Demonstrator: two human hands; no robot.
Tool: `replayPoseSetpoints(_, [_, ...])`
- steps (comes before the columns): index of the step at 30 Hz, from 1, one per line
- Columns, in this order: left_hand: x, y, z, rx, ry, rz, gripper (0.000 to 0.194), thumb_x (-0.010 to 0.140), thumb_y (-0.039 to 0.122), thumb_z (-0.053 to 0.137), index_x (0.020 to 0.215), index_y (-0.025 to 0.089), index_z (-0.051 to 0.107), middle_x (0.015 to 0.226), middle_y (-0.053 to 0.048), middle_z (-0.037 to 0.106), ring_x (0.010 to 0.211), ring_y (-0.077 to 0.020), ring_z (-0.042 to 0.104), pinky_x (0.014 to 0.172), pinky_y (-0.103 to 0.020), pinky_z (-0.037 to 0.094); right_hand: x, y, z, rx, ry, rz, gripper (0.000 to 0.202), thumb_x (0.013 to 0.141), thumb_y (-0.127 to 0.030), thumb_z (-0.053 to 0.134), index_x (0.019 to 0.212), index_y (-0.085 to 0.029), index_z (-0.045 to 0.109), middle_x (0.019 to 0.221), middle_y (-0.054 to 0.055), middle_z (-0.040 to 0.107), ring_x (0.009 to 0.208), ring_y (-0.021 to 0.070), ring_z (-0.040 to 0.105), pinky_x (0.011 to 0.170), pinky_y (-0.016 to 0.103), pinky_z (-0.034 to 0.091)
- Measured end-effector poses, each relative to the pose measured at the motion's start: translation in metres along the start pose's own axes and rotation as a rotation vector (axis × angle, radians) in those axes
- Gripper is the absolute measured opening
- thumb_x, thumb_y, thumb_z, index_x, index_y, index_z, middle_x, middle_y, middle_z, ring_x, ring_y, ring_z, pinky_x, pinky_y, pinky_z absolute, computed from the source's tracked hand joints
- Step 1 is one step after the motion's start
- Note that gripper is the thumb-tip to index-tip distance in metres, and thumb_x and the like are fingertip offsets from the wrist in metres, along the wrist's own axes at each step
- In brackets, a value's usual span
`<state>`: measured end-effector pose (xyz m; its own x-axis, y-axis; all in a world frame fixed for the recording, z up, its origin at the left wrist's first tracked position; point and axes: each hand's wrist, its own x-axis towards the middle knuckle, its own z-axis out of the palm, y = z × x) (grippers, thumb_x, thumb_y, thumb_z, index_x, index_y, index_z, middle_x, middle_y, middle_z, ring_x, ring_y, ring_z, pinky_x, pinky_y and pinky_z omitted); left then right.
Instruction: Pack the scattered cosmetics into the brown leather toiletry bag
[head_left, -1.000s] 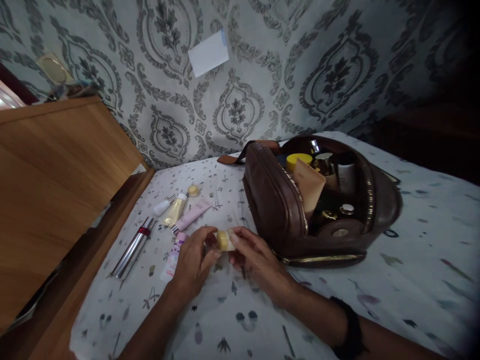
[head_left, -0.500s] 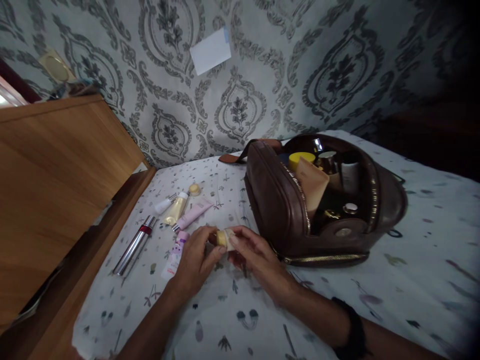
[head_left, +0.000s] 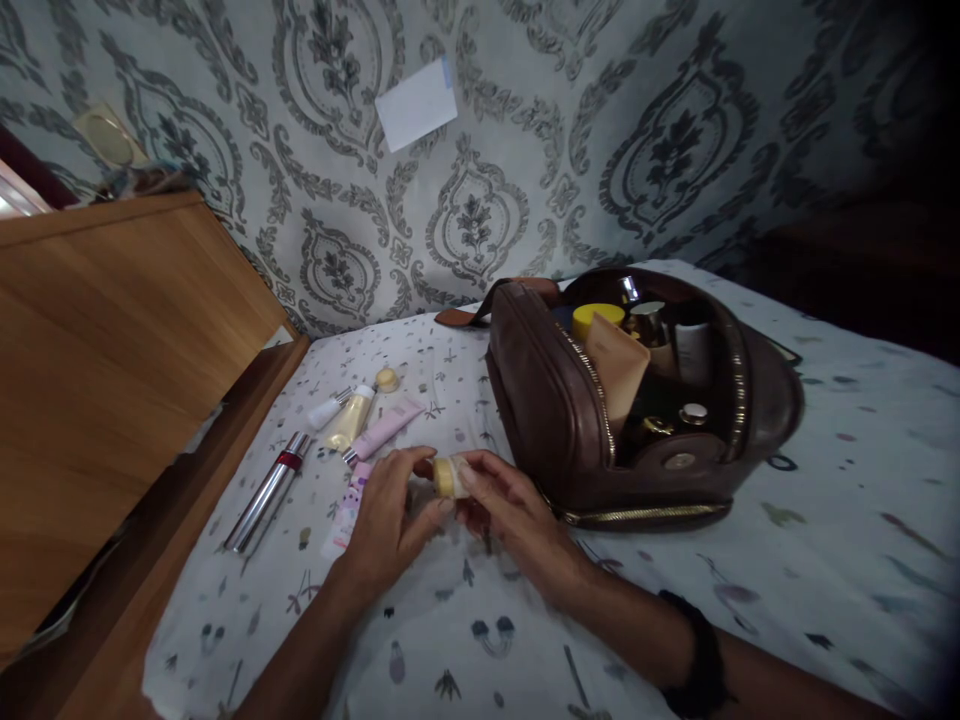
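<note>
A small cream jar (head_left: pixel 445 479) with a yellow-gold lid and a pale body is held above the bed by my right hand (head_left: pixel 517 515), its thumb and fingers closed on the pale end. Around the lid end curves my left hand (head_left: pixel 390 515), thumb and forefinger apart; its thumb tip is close to the lid's lower edge, and I cannot tell if it touches. Partly behind my left hand lies a purple-and-white tube (head_left: pixel 350 508). Beyond it are a pink tube (head_left: pixel 386 428), a gold tube with a white cap (head_left: pixel 352 418) and another small gold-lidded jar (head_left: pixel 387 380).
An open brown leather bag (head_left: pixel 540 400) stands right of my hands, holding a yellow-lidded container (head_left: pixel 598 318), a tan tube (head_left: pixel 616 365) and several bottles. Left lie a silver cylinder with a red band (head_left: pixel 268 492) and a small white tube (head_left: pixel 328 410). A wooden panel (head_left: pixel 135 350) borders the bed.
My left fingers have loosened slightly from the jar's lid, and more of the lid shows. The whole view has shifted a little; the other items lie as before.
</note>
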<state>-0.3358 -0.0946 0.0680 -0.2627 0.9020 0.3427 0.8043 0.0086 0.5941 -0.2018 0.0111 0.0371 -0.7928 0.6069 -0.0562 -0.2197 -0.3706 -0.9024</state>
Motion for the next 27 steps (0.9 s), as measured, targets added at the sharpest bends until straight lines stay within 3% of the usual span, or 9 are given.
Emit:
replayPoseSetpoints(3, [0.0018, 0.0013, -0.0004, 0.019, -0.007, -0.005, 0.024, 0.096, 0.038, 0.052, 0.111, 0.019, 0.059, 0.098, -0.006, 0.065, 0.094, -0.0230, 0.059, 0.085, -0.038, 0.043, -0.0010, -0.0009, 0.0002, 0.013, -0.003, 0.010, 0.052, 0.075, -0.066, 0.070, 0.097, -0.020, 0.060, 0.073, -0.002, 0.058, 0.061, 0.0121, 0.053, 0.054, 0.024, 0.038])
replayPoseSetpoints(5, [0.0028, 0.0007, -0.0004, 0.032, -0.007, 0.059, 0.024, 0.096, 0.035, 0.054, 0.115, 0.021, 0.058, 0.102, -0.007, 0.066, 0.099, -0.0233, 0.058, 0.089, -0.038, 0.043, -0.0014, -0.0007, 0.0003, 0.033, 0.005, 0.013, 0.053, 0.074, -0.067, 0.070, 0.096, -0.020, 0.060, 0.071, -0.003, 0.058, 0.060, 0.0122, 0.052, 0.054, 0.024, 0.038])
replayPoseSetpoints(8, [0.0022, -0.0019, 0.0004, 0.049, 0.008, 0.186, 0.045, 0.093, 0.034, 0.061, 0.134, 0.024, 0.047, 0.129, -0.011, 0.058, 0.122, -0.0267, 0.050, 0.104, -0.043, 0.037, -0.0013, 0.0006, 0.0004, 0.051, 0.032, 0.018, 0.054, 0.073, -0.069, 0.069, 0.094, -0.020, 0.060, 0.067, -0.003, 0.056, 0.058, 0.0119, 0.052, 0.054, 0.024, 0.039])
replayPoseSetpoints(11, [0.0006, -0.0041, 0.0016, 0.036, 0.028, 0.143, 0.066, 0.088, 0.044, 0.068, 0.143, 0.025, 0.038, 0.136, -0.012, 0.053, 0.126, -0.0294, 0.047, 0.106, -0.047, 0.036, -0.0012, 0.0015, 0.0004, 0.025, 0.034, 0.013, 0.053, 0.075, -0.069, 0.068, 0.096, -0.020, 0.061, 0.067, -0.003, 0.057, 0.058, 0.0118, 0.052, 0.054, 0.024, 0.039])
replayPoseSetpoints(14, [0.0010, -0.0036, 0.0012, 0.032, 0.010, 0.040, 0.046, 0.093, 0.049, 0.058, 0.130, 0.022, 0.053, 0.114, -0.010, 0.063, 0.108, -0.0279, 0.055, 0.095, -0.044, 0.041, -0.0016, 0.0007, 0.0003, -0.007, 0.012, 0.007, 0.054, 0.076, -0.070, 0.066, 0.097, -0.020, 0.061, 0.063, -0.004, 0.056, 0.056, 0.0118, 0.050, 0.054, 0.024, 0.037])
replayPoseSetpoints(17, [0.0031, -0.0019, 0.0000, 0.002, -0.007, 0.044, 0.030, 0.097, 0.043, 0.052, 0.113, 0.020, 0.063, 0.100, -0.009, 0.066, 0.098, -0.0254, 0.057, 0.088, -0.041, 0.042, -0.0028, -0.0012, 0.0002, -0.023, 0.004, 0.009, 0.054, 0.077, -0.071, 0.064, 0.095, -0.020, 0.061, 0.060, -0.004, 0.055, 0.055, 0.0121, 0.049, 0.053, 0.025, 0.037])
replayPoseSetpoints(22, [0.0022, -0.0030, 0.0020, -0.051, -0.008, 0.096, 0.044, 0.093, 0.036, 0.061, 0.134, 0.023, 0.052, 0.121, -0.010, 0.063, 0.113, -0.0258, 0.055, 0.099, -0.042, 0.040, -0.0046, -0.0028, 0.0011, -0.026, 0.026, -0.001, 0.052, 0.079, -0.071, 0.061, 0.090, -0.020, 0.061, 0.058, -0.004, 0.054, 0.054, 0.0125, 0.049, 0.052, 0.026, 0.036])
replayPoseSetpoints(27, [0.0001, -0.0018, 0.0040, 0.007, 0.017, 0.066, 0.033, 0.092, 0.038, 0.061, 0.120, 0.021, 0.058, 0.105, -0.008, 0.066, 0.101, -0.0249, 0.058, 0.089, -0.039, 0.045, -0.0030, -0.0004, 0.0016, -0.048, 0.003, -0.002, 0.054, 0.078, -0.073, 0.061, 0.085, -0.020, 0.060, 0.054, -0.005, 0.052, 0.050, 0.0113, 0.048, 0.049, 0.024, 0.035])
